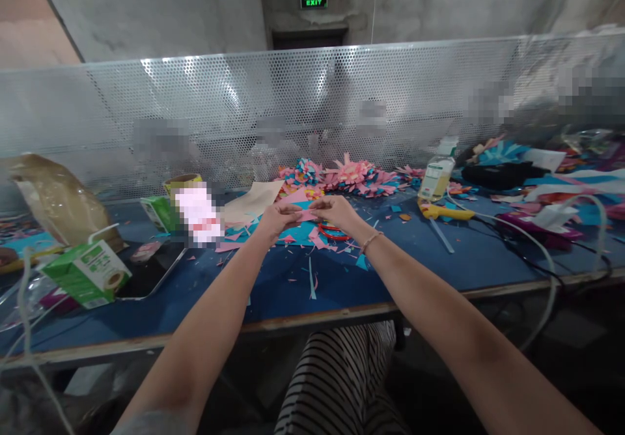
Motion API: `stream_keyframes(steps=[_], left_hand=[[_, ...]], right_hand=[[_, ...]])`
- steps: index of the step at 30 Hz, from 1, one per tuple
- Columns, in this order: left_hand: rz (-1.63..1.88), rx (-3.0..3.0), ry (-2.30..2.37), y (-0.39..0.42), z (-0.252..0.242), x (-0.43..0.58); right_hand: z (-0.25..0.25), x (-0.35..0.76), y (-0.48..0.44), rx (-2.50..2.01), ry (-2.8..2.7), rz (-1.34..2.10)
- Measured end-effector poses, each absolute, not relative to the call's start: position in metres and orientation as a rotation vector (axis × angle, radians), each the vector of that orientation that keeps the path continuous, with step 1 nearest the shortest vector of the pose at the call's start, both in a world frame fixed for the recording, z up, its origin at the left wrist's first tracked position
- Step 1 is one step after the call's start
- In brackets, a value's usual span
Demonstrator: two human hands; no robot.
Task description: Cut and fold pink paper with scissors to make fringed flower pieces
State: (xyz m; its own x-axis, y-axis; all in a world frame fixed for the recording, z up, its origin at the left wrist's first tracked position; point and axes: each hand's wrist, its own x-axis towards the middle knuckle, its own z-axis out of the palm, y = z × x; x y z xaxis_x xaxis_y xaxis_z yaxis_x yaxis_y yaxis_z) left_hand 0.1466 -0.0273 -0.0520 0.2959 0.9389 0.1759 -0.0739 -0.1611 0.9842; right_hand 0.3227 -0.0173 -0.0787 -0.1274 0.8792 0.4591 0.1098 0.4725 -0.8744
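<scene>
Between my two hands, just above the blue table (273,292), is a small piece of pink paper (307,215). My left hand (282,219) pinches it on the left side. On its other side my right hand (336,212), with a bracelet at the wrist, grips it with closed fingers. Pink and blue paper scraps (319,238) lie under and around both hands. Red scissor-like handles (334,232) show partly beneath my right hand. Behind the hands sits a pile of pink and blue paper flowers (354,173).
A beige sheet (254,202) lies left of the flowers. Further left are a lit phone (199,215), a green drink carton (88,273) and a brown paper bag (68,194). To the right stand a bottle (436,176) and a yellow glue gun (445,212) with cords. A perforated metal panel (303,90) rises behind.
</scene>
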Motion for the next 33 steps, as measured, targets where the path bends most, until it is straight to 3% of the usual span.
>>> stream_keyframes(steps=[22,33], left_hand=[[1.161,1.866,0.949,-0.037,-0.045,0.152],[1.13,2.008,1.028,-0.03,-0.047,0.149]], right_hand=[[-0.071,0.321,-0.031,-1.012,-1.806,0.433],[-0.064,0.322,-0.034,-1.032,-1.879,0.396]])
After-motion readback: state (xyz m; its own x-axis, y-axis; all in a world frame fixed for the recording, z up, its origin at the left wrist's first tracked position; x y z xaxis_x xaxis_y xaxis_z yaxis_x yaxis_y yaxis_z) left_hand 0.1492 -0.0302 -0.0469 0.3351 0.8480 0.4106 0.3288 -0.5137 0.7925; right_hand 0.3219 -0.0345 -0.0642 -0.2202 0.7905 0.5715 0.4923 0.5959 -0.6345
